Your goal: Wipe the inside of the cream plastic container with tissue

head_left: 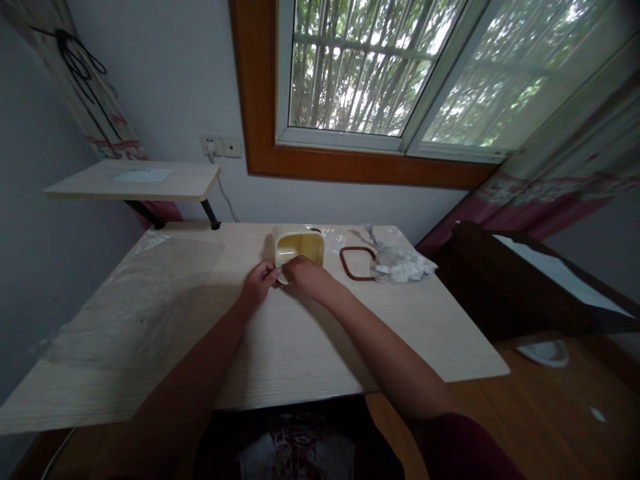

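A cream-yellow plastic container [299, 234] with rounded corners lies near the back edge of the table, its open side facing me. My left hand [258, 282] is closed at its lower left corner, thumb and fingers pinched together. Across the container's lower rim reaches my right hand [303, 275], its fingers curled close to the left fingertips. A small pale bit shows between the two hands, too small to name. The right fingers hide part of the rim, so what they grip cannot be seen.
A reddish-brown rounded frame [357, 249] lies to the right, touching a clear bag of white pieces [403, 265]. Thin clear plastic sheeting [135, 313] covers the table's left side. A raised shelf [185, 180] stands at the back left, and a dark cabinet [475, 287] is right of the table.
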A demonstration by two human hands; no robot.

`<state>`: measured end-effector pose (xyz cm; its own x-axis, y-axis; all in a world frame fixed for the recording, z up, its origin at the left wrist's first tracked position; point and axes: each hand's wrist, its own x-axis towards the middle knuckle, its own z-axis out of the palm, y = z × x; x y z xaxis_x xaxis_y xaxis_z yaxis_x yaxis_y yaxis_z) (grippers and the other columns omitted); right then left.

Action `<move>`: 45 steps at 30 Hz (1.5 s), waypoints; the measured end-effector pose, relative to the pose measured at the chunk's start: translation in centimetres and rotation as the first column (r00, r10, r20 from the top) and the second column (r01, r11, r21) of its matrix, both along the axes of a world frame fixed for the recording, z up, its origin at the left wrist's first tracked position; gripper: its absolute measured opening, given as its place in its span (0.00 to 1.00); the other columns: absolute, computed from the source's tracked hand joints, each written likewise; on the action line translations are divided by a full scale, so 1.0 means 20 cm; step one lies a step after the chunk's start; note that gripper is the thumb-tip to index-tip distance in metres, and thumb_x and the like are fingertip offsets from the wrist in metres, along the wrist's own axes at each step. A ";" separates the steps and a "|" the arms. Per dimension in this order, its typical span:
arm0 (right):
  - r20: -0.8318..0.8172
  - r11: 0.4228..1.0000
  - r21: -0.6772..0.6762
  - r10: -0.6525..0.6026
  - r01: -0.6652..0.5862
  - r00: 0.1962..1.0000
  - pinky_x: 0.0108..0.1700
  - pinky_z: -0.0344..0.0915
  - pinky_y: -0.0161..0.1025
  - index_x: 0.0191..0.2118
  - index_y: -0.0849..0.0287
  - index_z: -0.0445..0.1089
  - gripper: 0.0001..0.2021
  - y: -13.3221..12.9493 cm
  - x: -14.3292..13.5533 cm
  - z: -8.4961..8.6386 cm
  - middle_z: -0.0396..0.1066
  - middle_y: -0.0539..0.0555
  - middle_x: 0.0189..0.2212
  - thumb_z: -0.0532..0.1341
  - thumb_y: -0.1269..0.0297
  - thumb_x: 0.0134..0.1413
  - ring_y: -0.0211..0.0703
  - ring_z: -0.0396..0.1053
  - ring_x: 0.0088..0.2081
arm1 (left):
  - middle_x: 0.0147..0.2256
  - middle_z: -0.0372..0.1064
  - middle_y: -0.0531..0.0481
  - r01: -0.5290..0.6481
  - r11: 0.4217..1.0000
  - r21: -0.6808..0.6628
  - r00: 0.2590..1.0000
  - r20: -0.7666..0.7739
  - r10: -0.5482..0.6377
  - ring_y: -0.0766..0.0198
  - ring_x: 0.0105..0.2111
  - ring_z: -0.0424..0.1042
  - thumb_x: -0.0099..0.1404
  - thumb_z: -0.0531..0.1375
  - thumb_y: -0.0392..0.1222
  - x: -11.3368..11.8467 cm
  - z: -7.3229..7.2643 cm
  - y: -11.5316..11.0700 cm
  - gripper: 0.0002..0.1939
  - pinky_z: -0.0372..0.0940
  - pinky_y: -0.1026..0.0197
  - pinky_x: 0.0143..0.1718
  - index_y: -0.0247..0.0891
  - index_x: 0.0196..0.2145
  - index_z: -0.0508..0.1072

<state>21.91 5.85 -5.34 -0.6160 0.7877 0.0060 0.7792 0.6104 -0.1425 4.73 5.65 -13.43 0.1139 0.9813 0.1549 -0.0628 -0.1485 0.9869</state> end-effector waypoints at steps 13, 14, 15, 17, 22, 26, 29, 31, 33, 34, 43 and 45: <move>0.203 0.978 -0.149 -0.112 0.144 0.973 0.48 0.69 0.39 0.53 0.68 0.75 0.17 0.21 -0.12 -0.03 0.76 0.70 0.50 0.57 0.65 0.65 0.55 0.76 0.51 | 0.25 0.70 0.55 0.057 0.998 -0.030 0.998 0.021 -0.057 0.64 0.25 0.74 0.58 0.66 0.58 0.01 0.00 0.00 0.21 0.68 0.62 0.30 0.39 0.30 0.65; 0.211 0.977 -0.151 -0.119 0.153 0.970 0.49 0.69 0.39 0.54 0.69 0.74 0.18 0.21 -0.12 -0.03 0.76 0.70 0.51 0.57 0.65 0.65 0.55 0.75 0.52 | 0.25 0.70 0.55 0.058 0.998 -0.032 0.998 0.023 -0.057 0.64 0.25 0.73 0.58 0.66 0.58 0.01 0.00 0.00 0.21 0.68 0.62 0.30 0.39 0.30 0.65; 0.219 0.975 -0.153 -0.125 0.160 0.968 0.50 0.69 0.40 0.55 0.69 0.73 0.18 0.22 -0.13 -0.03 0.76 0.70 0.51 0.57 0.66 0.65 0.55 0.75 0.53 | 0.25 0.70 0.55 0.058 0.998 -0.034 0.998 0.024 -0.057 0.64 0.25 0.73 0.58 0.66 0.57 0.01 0.00 0.00 0.21 0.68 0.62 0.30 0.39 0.30 0.65; 0.239 0.971 -0.162 -0.133 0.175 0.962 0.51 0.69 0.40 0.56 0.69 0.73 0.18 0.23 -0.13 -0.03 0.75 0.70 0.52 0.57 0.66 0.66 0.55 0.75 0.54 | 0.25 0.70 0.55 0.049 0.998 -0.032 0.998 0.026 -0.048 0.64 0.26 0.73 0.58 0.66 0.58 0.01 0.00 0.00 0.20 0.68 0.61 0.31 0.39 0.30 0.65; 0.314 0.955 -0.175 -0.176 0.239 0.933 0.52 0.70 0.42 0.52 0.72 0.76 0.16 0.27 -0.13 -0.02 0.76 0.73 0.50 0.60 0.68 0.63 0.59 0.75 0.52 | 0.23 0.69 0.55 0.035 0.999 -0.025 0.999 0.012 -0.034 0.64 0.25 0.73 0.59 0.65 0.57 0.01 0.00 0.00 0.20 0.67 0.62 0.31 0.39 0.29 0.64; 0.341 0.946 -0.150 -0.223 0.287 0.913 0.52 0.72 0.43 0.51 0.74 0.77 0.16 0.28 -0.12 -0.03 0.76 0.75 0.49 0.62 0.70 0.60 0.60 0.76 0.52 | 0.24 0.69 0.55 0.045 0.999 -0.016 0.999 -0.005 -0.045 0.64 0.25 0.73 0.59 0.65 0.57 0.02 0.00 0.00 0.20 0.67 0.62 0.31 0.39 0.29 0.64; 0.326 0.939 -0.105 -0.280 0.329 0.903 0.50 0.73 0.46 0.51 0.74 0.76 0.16 0.26 -0.12 -0.03 0.75 0.76 0.49 0.59 0.70 0.63 0.61 0.76 0.51 | 0.24 0.69 0.55 0.040 0.999 -0.012 0.999 -0.007 -0.040 0.64 0.25 0.73 0.59 0.65 0.58 0.03 0.01 -0.01 0.20 0.67 0.62 0.30 0.39 0.29 0.65; 0.303 0.938 -0.077 -0.301 0.339 0.904 0.50 0.72 0.46 0.51 0.74 0.76 0.17 0.24 -0.11 -0.03 0.74 0.78 0.50 0.56 0.70 0.65 0.61 0.75 0.52 | 0.24 0.68 0.55 0.036 0.999 -0.012 0.999 0.000 -0.036 0.64 0.26 0.73 0.60 0.65 0.58 0.03 0.01 -0.01 0.20 0.68 0.61 0.31 0.39 0.29 0.65; 0.280 0.941 -0.069 -0.302 0.333 0.911 0.51 0.72 0.47 0.51 0.74 0.76 0.17 0.23 -0.11 -0.04 0.74 0.78 0.50 0.56 0.69 0.66 0.61 0.75 0.52 | 0.25 0.68 0.55 0.040 0.999 -0.017 0.999 0.018 -0.039 0.64 0.26 0.73 0.60 0.65 0.58 0.03 0.01 -0.01 0.20 0.68 0.61 0.32 0.39 0.30 0.65; 0.269 0.943 -0.072 -0.296 0.326 0.916 0.51 0.71 0.46 0.51 0.74 0.76 0.17 0.22 -0.10 -0.04 0.74 0.78 0.50 0.56 0.68 0.66 0.61 0.75 0.52 | 0.25 0.68 0.55 0.043 0.999 -0.017 0.999 0.030 -0.042 0.64 0.26 0.72 0.60 0.65 0.58 0.03 0.01 -0.01 0.20 0.67 0.61 0.32 0.39 0.30 0.65; 0.182 0.957 -0.136 -0.230 0.256 0.956 0.51 0.70 0.45 0.50 0.69 0.77 0.18 0.24 -0.13 -0.07 0.77 0.72 0.48 0.57 0.62 0.66 0.58 0.76 0.51 | 0.25 0.68 0.54 0.077 0.997 -0.003 0.991 0.112 -0.076 0.65 0.26 0.70 0.62 0.63 0.57 0.00 -0.06 0.03 0.19 0.65 0.62 0.31 0.40 0.30 0.63; 0.153 0.961 -0.143 -0.215 0.237 0.965 0.51 0.70 0.43 0.50 0.68 0.77 0.19 0.24 -0.14 -0.08 0.77 0.71 0.48 0.60 0.59 0.63 0.58 0.76 0.51 | 0.24 0.67 0.54 0.082 0.997 0.002 0.989 0.123 -0.082 0.65 0.26 0.69 0.62 0.63 0.56 -0.01 -0.07 0.04 0.19 0.64 0.62 0.32 0.40 0.30 0.63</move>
<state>19.16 10.62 -6.96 -0.4082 0.8905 -0.2009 0.9127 0.3942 -0.1076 4.60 6.41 -14.82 0.1744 0.9699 0.1700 -0.1953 -0.1352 0.9714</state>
